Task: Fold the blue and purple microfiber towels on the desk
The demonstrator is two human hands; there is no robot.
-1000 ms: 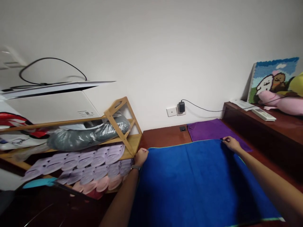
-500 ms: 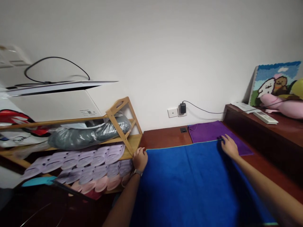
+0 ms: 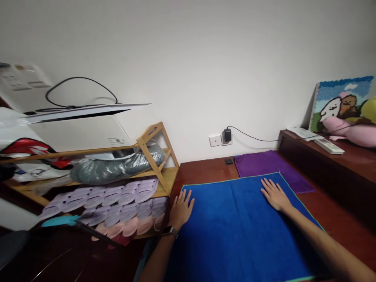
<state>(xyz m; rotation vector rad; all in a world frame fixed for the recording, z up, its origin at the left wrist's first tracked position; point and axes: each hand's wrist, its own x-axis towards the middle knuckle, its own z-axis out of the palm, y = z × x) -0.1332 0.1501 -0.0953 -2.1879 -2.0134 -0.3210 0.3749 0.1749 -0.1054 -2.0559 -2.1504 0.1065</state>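
A blue towel (image 3: 232, 227) with a light green edge lies spread over the reddish-brown wooden surface. My left hand (image 3: 181, 210), with a band on its wrist, rests flat near the towel's far left corner, fingers apart. Toward the far right corner, my right hand (image 3: 275, 194) lies on the towel with its fingers spread. Neither hand grips anything. A purple cloth (image 3: 264, 166) lies beyond, its near part covered by the blue towel's far right corner.
At left stands a wooden rack (image 3: 167, 180) holding rows of lilac and pink slippers (image 3: 117, 213), a plastic-wrapped grey bundle (image 3: 117, 168) and a white box (image 3: 82, 133). A black plug adapter (image 3: 227, 135) sits in the wall. A raised ledge at right bears a remote control (image 3: 329, 146) and a pink plush toy (image 3: 352, 131).
Both hands have come down from the towel's far corners and now lie flat on it, fingers spread. The towel's far right corner now rests on the purple cloth.
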